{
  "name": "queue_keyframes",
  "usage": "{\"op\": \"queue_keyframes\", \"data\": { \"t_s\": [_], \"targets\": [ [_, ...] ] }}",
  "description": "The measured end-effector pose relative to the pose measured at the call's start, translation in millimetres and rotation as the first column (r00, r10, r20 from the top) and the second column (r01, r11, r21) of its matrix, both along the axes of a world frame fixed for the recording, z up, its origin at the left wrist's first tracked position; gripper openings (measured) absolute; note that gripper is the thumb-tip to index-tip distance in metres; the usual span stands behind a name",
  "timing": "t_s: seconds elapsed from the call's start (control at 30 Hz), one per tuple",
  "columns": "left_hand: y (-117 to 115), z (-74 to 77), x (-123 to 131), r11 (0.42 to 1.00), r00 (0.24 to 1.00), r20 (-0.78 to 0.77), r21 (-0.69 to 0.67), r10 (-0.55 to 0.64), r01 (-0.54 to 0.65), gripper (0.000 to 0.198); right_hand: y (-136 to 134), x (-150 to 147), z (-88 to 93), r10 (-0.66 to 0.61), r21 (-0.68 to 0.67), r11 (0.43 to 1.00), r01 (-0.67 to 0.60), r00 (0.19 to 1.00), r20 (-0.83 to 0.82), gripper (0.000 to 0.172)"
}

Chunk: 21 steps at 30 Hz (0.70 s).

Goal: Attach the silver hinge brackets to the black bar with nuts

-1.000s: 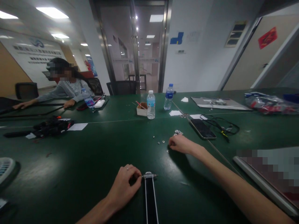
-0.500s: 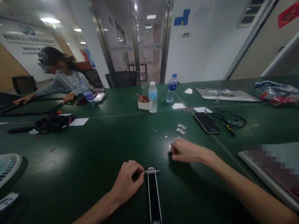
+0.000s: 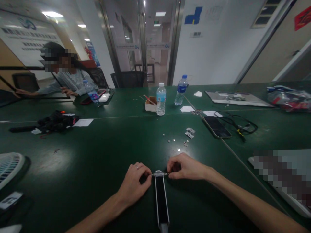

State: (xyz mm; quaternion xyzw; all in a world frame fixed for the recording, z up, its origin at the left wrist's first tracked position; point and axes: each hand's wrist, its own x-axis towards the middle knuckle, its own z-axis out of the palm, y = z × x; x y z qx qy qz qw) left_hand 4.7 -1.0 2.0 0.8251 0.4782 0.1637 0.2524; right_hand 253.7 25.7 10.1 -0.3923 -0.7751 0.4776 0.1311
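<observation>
On the near side of the white-capped bottle [image 3: 161, 100], the slim dark bar [image 3: 162, 200] with pale edges points lengthwise away from you; whether it lies flat on the green table [image 3: 116, 139] cannot be told. A thin rod [image 3: 159, 174] crosses its far end, the end facing the bottle. Your left hand [image 3: 136, 181] pinches the rod's left tip between thumb and finger. Your right hand [image 3: 187, 166] has its thumb and fingertips at the opposite tip, curled close; whether they grip the rod, or a small part on it, cannot be told. Treat the bar as light and stiff, with smooth faces that probably slide easily on the tabletop. Expect the rod to be rigid but slippery and prone to roll between your fingertips. Steady the bar by its long pale edges; handle the rod only by its protruding tips. To the bottle's near right lie small rings [image 3: 178, 149] and flat metal brackets [image 3: 190, 133]. Judge the rings as very light and easily dropped; pick each up by its rim.
</observation>
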Motion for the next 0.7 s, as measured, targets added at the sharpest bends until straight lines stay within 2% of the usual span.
{"op": "queue_keyframes", "data": {
  "t_s": [0.37, 0.7],
  "targets": [
    [0.5, -4.2, -1.5, 1.000, 1.000, 0.009, 0.026, -0.001, 0.000, 0.016, -1.8, -2.3, -6.1, -0.038, 0.006, 0.999, 0.038, 0.999, 0.018, 0.020],
    [-0.1, 1.7, 0.3, 1.000, 1.000, -0.003, 0.011, -0.005, 0.005, 0.016, -3.8, -5.8, -2.4, -0.048, -0.048, 0.998, 0.049, 0.998, 0.028, 0.018]
  ]
}}
